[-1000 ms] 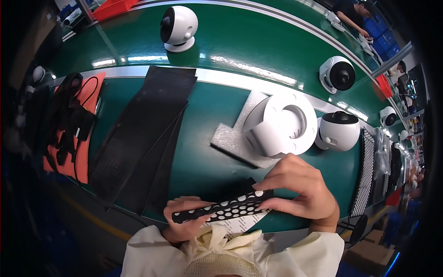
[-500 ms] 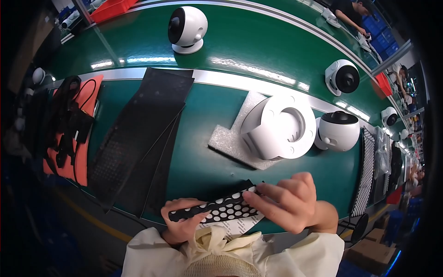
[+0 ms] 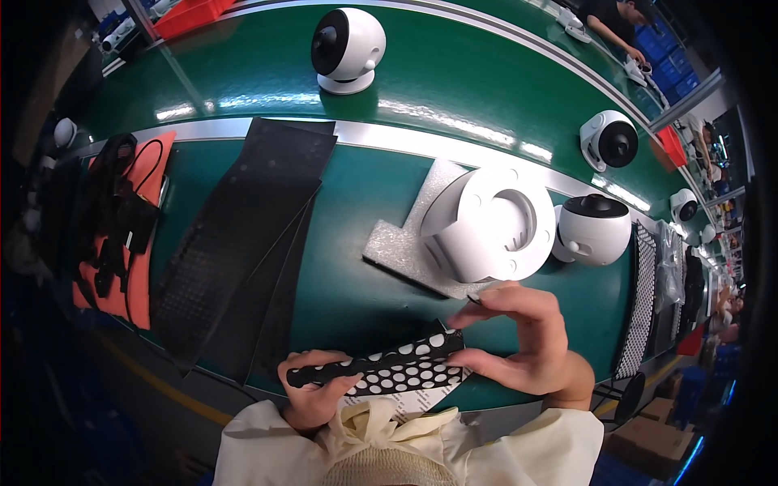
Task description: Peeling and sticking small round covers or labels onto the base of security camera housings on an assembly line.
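Observation:
In my left hand is a folded black sheet with rows of white round spots; my fingers and thumb close on its left end. Printed white backing paper shows beneath it. My right hand is at the sheet's right end, thumb tip near or against its edge. Its index finger is raised away from the thumb, and a small dark piece shows at that fingertip. Beyond my hands, a white round plastic housing lies on grey foam.
A white ball-shaped camera stands right of the housing. More cameras stand on the green belt behind. Black sheets lie left, beside cables on an orange mat. Dotted strips lie right. A person works far right.
My right index finger has lifted off the sheet, away from the thumb, with the small dark piece at its tip. The cameras on the belt have shifted right.

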Motion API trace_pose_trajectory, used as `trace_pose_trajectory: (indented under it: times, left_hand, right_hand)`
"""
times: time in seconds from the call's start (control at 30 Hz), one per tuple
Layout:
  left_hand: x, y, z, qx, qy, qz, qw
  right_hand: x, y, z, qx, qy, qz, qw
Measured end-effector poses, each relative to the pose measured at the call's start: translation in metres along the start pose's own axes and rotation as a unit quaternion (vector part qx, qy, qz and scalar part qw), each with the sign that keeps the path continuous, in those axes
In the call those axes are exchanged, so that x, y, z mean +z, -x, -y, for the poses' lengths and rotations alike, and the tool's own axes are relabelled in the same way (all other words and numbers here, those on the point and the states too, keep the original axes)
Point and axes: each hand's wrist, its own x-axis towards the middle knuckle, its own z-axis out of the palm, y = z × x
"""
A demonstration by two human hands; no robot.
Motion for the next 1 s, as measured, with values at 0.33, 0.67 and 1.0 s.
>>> trace_pose_trajectory:
  times: [0.33,0.67,1.0]
  left_hand:
    - [0.001,0.004,-0.001,-0.041,-0.013,0.006,0.999]
    - [0.003,-0.004,-0.012,-0.108,0.004,0.015,0.994]
    - [0.007,0.000,-0.010,-0.118,0.089,-0.060,0.987]
  right_hand:
    - [0.012,0.004,0.000,-0.037,-0.004,-0.076,0.996]
    - [0.006,0.006,-0.007,-0.309,0.386,-0.010,0.869]
    - [-0.013,-0.010,-0.002,-0.232,0.203,0.044,0.950]
